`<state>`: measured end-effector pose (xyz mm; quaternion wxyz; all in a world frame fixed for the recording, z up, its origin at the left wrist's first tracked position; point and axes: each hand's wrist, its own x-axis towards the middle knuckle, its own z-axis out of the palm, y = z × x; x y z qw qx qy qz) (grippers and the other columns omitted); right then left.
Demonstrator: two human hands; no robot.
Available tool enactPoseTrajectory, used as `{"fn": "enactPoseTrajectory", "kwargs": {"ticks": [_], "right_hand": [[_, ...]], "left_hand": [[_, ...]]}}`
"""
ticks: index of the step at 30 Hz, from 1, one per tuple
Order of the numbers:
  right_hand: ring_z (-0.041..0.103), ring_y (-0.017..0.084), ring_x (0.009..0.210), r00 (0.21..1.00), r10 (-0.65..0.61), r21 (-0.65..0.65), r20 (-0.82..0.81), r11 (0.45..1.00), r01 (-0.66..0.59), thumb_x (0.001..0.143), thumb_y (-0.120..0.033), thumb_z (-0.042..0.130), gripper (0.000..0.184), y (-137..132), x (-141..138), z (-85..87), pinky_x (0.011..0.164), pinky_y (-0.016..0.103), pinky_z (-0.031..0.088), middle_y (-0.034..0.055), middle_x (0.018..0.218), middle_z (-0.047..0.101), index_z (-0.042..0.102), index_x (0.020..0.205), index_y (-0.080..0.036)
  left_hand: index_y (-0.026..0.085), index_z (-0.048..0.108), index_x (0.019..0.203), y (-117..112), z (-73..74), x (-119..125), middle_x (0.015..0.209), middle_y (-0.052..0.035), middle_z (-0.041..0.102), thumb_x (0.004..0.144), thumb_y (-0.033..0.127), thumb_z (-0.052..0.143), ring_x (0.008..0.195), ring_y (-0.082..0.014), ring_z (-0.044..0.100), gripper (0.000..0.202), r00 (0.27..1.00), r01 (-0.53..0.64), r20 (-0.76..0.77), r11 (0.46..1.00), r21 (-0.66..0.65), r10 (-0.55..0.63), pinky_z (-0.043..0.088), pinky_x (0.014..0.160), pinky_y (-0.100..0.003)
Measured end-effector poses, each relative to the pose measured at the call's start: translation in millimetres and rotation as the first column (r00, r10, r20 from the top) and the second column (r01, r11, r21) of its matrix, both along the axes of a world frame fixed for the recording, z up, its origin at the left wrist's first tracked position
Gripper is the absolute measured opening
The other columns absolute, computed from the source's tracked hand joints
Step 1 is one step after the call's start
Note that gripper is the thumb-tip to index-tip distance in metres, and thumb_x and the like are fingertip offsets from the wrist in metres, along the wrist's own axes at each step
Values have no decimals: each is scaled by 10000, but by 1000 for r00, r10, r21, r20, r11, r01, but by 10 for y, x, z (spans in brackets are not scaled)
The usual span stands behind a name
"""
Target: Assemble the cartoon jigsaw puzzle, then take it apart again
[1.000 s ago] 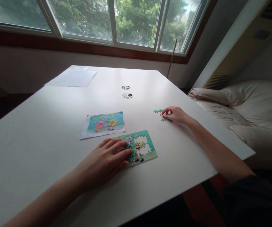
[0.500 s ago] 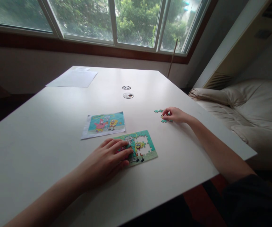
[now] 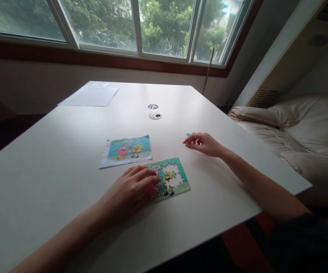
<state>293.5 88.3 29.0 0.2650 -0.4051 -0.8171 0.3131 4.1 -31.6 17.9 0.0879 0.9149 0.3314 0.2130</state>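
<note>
A left hand, fingers loosely extended, lies on a partly filled puzzle below center; the right hand pinches a small piece right of center.

A short dark sleeve ends on the right arm; the left hand and right hand are bare.

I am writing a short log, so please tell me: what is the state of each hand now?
Left hand: open, resting on the puzzle.
Right hand: closed in a pinch on a small piece, mostly hidden.
</note>
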Motion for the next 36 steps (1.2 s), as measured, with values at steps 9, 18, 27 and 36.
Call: {"fn": "enactPoseTrajectory", "kwargs": {"ticks": [9, 18, 27, 36], "right_hand": [[638, 116, 696, 895, 32, -447, -445, 858, -253, 654, -264, 756, 196, -515, -554, -46, 666, 267, 498, 22, 733, 692, 666, 768, -133], [600, 79, 582, 873, -82, -560, -481, 795, -233, 616, -249, 786, 213, -704, -721, -73, 579, 214, 493, -9, 637, 665, 658, 729, -120], [593, 97, 600, 966, 144, 58, -215, 989, -135, 759, -241, 678, 112, -756, -660, -29, 581, 214, 471, 30, 677, 672, 686, 781, -131], [603, 127, 686, 961, 268, 507, -65, 839, -200, 816, -203, 619, 56, -766, -634, -40, 644, 233, 490, 50, 727, 675, 653, 804, -159]], "left_hand": [[192, 640, 936, 55, -5, 73, 887, -47, 641, 890, 212, 522, 881, -190, 527, 128, 965, -115, 231, 992, -53, 124, 437, 773, -318], [178, 664, 820, 42, 6, 163, 792, -34, 650, 843, 226, 593, 824, -182, 534, 89, 924, -118, 348, 983, -141, 161, 436, 731, -297], [188, 656, 765, 52, 62, 133, 777, -23, 643, 851, 305, 550, 776, -176, 561, 180, 874, -196, 352, 906, -374, 334, 418, 727, -300], [186, 658, 769, 44, 53, 146, 781, -28, 647, 848, 320, 543, 777, -174, 564, 194, 872, -192, 355, 902, -387, 338, 420, 734, -295]]}}
